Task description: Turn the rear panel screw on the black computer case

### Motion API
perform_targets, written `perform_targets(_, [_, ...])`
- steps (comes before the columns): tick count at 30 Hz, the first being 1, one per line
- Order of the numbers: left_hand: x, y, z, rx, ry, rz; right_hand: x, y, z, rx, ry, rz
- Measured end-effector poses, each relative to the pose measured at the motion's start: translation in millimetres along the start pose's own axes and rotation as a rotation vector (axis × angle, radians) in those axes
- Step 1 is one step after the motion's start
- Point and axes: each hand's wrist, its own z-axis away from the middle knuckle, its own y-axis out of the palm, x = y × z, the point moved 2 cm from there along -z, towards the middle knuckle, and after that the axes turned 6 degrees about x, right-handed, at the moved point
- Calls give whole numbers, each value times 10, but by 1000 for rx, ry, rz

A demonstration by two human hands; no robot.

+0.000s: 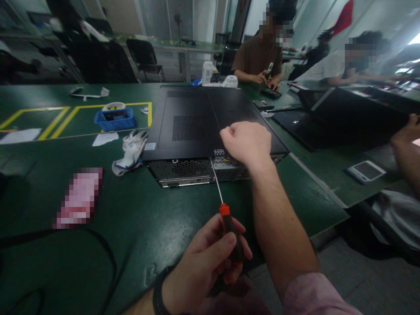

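A black desktop computer case [193,103] lies flat on the green table, its rear panel [188,168] facing me. My left hand [218,249] is closed around the dark and orange handle of a screwdriver [226,214]. Its thin metal shaft points away from me, and the tip meets the upper edge of the rear panel near the middle. In a fist, my right hand [247,140] rests on the case's top near that edge, right of the tip. Whatever its curled fingers may hold is hidden.
Left of the case are white work gloves [129,151], a blue bin [114,119] and a blurred pink item [80,197]. Bottles [209,72] stand behind it. To the right are an open laptop [315,127], a white device [365,171] and people seated at work.
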Motion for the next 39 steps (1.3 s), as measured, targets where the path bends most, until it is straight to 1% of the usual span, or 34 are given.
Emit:
perform_targets(12, [-21,30,-5,-58,-32,-101,-3,-5,3,-2,-7,7])
perform_targets(22, [-63,44,-14,-93,-20,-191,-1,-8,8,5,-6,2])
perform_targets(32, [-77,63,-20,-99,-37,-167,3,-11,5,3,-5,12])
perform_targets(39, [-63,43,-23,-99,-9,-119,-8,-4,7,-3,-17,10])
